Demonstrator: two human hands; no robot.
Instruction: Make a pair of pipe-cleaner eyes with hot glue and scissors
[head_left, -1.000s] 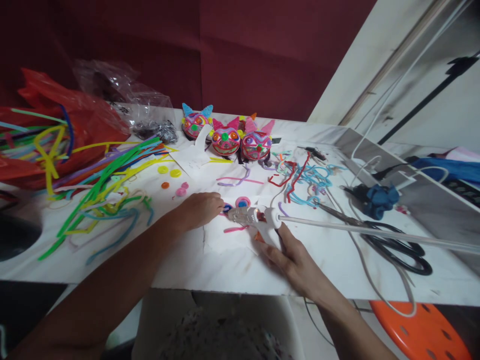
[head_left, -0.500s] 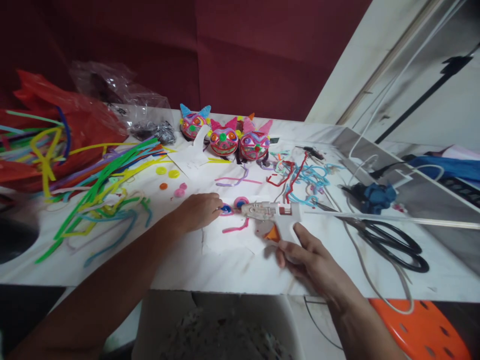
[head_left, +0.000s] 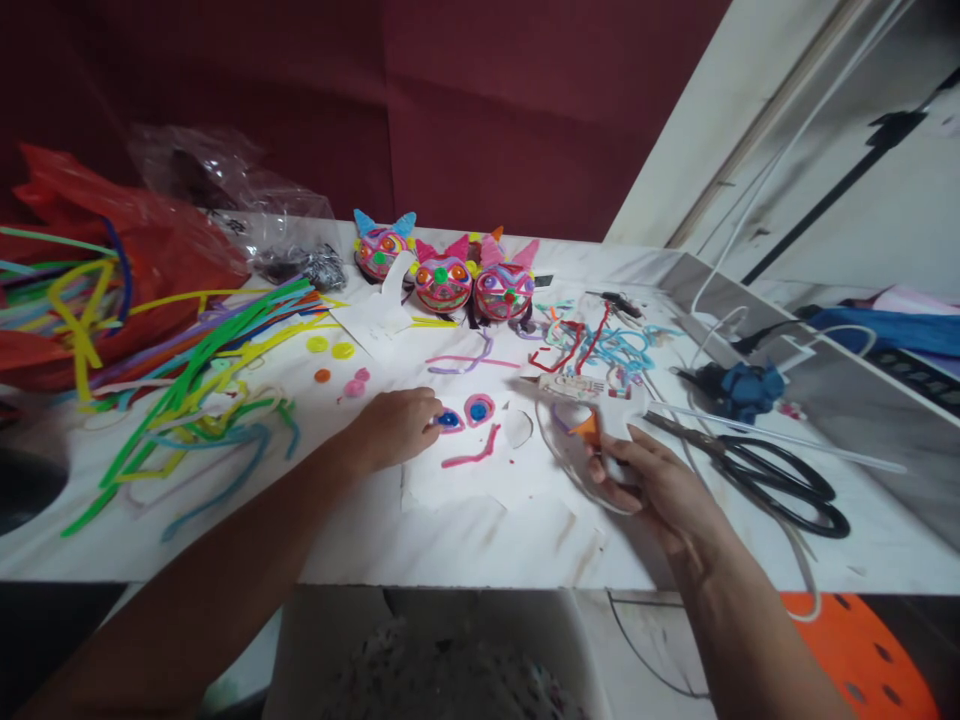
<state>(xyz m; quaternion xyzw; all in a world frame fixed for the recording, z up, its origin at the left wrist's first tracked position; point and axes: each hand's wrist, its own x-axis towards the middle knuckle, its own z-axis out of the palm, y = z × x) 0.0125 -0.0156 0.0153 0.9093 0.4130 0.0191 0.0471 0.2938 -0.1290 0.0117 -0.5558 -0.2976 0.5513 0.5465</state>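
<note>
My right hand [head_left: 649, 470] is wrapped round the handle of a white glue gun [head_left: 581, 388] with an orange trigger, its nozzle pointing left. My left hand [head_left: 397, 428] has its fingers together at the left edge of a pink-rimmed blue oval [head_left: 448, 420]; whether they pinch it or press on it is hidden. Just right of that lies a second pink coil with a blue centre [head_left: 478, 410]. Below them is a bent pink strip [head_left: 472, 455]. All these pieces rest on a white sheet [head_left: 450, 488].
Several colourful cat-like heads [head_left: 442, 280] stand at the back. Pipe cleaners [head_left: 202, 370] and a red bag [head_left: 172, 240] fill the left. Black-handled scissors [head_left: 780, 480] and a cable lie at the right, with an orange stool [head_left: 862, 650] below. A bin [head_left: 450, 650] is under the front edge.
My right hand has drawn the glue gun to the right, away from the blue pieces, and both are now uncovered. My left hand has stayed nearly in place.
</note>
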